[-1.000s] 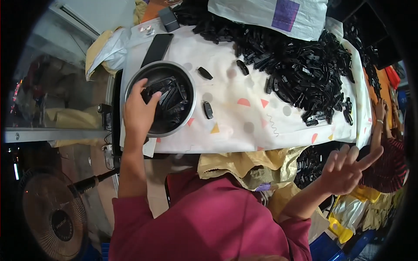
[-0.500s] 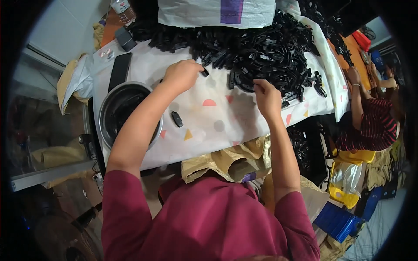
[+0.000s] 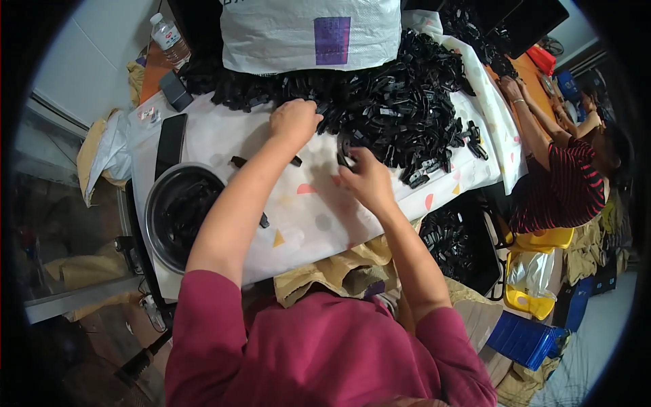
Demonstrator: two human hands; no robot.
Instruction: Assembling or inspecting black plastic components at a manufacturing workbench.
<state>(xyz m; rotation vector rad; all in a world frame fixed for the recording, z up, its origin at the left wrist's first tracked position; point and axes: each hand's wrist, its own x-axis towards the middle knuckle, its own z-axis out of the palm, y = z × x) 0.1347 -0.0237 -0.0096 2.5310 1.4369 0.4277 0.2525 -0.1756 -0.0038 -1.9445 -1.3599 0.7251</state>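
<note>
A large heap of small black plastic parts spreads over the far side of the table. At the heap's near edge my left hand is closed with its fingers curled, and its fingertips are hidden against the black parts. My right hand pinches a curved black plastic part just in front of the heap. A few loose black parts lie on the patterned cloth around my left forearm, one to its right and another to its left. A metal bowl at the left holds more black parts.
A black phone lies beyond the bowl, near a dark box and a water bottle. Behind the heap stands a white woven sack. A person in a striped shirt works at the right, near yellow plastic stools.
My view has shifted, so the table sits lower and further left. My right hand has come nearer to my left and now holds a curved black part. My left hand has moved to the heap's edge.
</note>
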